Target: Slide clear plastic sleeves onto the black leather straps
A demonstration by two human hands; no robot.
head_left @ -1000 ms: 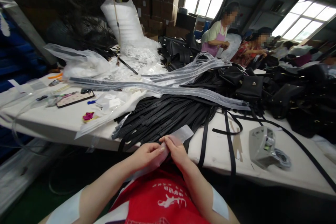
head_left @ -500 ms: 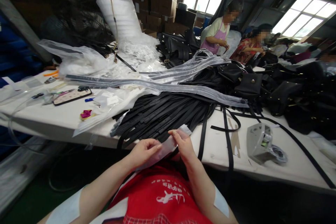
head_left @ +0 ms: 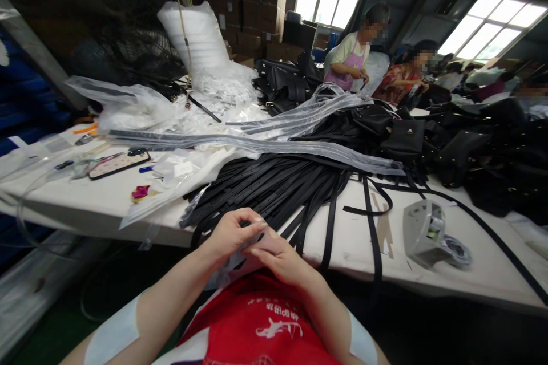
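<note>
My left hand (head_left: 231, 235) is closed in a pinch on a translucent plastic sleeve (head_left: 231, 267), which hangs below the fingers in front of the red apron (head_left: 274, 302). Close against it, my right hand (head_left: 278, 255) also has its fingers closed on the sleeve, its thumb pointing left. A little dark material shows at the sleeve, but I cannot tell whether it lies inside or behind. Just beyond both hands, a pile of black straps (head_left: 265, 182) spreads over the white table (head_left: 166, 222).
Long plastic-wrapped strips (head_left: 299, 145) cross the pile. A phone (head_left: 120, 163) lies at left, a grey tape dispenser (head_left: 422, 234) at right. Black bags (head_left: 402, 140) are heaped at the back right, a person in a purple apron (head_left: 353, 63) behind them. Loose straps hang over the front edge.
My right hand has moved left and down, against my left hand. The sleeve, stretched between the hands before, is now bunched and mostly covered by them.
</note>
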